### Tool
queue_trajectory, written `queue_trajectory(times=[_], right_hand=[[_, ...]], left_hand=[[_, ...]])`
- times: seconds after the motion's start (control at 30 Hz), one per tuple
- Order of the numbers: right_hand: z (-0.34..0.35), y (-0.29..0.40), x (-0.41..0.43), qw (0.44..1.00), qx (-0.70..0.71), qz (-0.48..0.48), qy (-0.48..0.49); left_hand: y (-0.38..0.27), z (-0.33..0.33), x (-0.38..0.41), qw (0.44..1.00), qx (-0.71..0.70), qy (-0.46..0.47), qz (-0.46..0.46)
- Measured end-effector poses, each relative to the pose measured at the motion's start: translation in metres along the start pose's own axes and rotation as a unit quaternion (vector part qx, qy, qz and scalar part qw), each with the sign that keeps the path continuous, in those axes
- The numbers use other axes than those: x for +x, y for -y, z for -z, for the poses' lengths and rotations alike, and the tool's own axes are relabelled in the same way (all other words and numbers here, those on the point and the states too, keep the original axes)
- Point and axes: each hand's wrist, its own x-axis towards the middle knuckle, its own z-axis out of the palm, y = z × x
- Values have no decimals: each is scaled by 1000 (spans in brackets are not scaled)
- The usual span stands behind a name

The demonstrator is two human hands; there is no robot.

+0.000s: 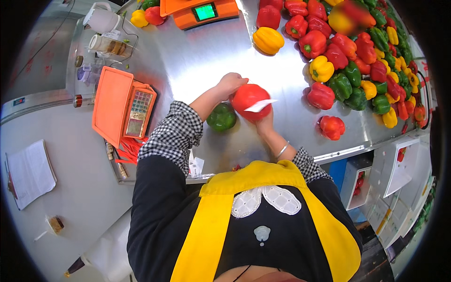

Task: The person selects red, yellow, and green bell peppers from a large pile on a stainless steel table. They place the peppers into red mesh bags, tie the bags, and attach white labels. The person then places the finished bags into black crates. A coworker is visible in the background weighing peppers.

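A large red bell pepper (248, 98) is held above the steel table, between my two hands. My left hand (231, 85) grips its upper left side with bent fingers; the fingertips are partly hidden. My right hand (265, 121) supports it from below and the right, mostly hidden behind it. Across the front of the pepper lies a white slip (260, 105), its pointed end sticking out to the right. A green bell pepper (221, 117) rests on the table just below my left hand.
Red, yellow and green peppers (340, 56) are heaped at the right. An orange scale (141, 109) stands left beside red strips (130, 149); another scale (208, 14) is at the back. Jugs and jars (102, 21) line the left edge. The table's metal rim (343, 153) runs nearby.
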Motion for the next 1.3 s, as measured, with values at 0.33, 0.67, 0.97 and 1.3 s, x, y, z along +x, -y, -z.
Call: queue_trajectory(times=[0.33, 0.67, 0.97, 1.3], right_hand=[[-53, 104, -18, 972, 12, -139, 191], [-38, 45, -2, 949, 18, -278, 150], [-22, -40, 7, 949, -254, -126, 137], [-65, 43, 51, 943, -127, -156, 266]], left_hand=[[-7, 32, -151, 932, -323, -151, -59], [112, 5, -112, 840, -513, -175, -42], [187, -12, -43, 894, -331, -294, -64], [86, 18, -88, 872, -297, -327, -208]])
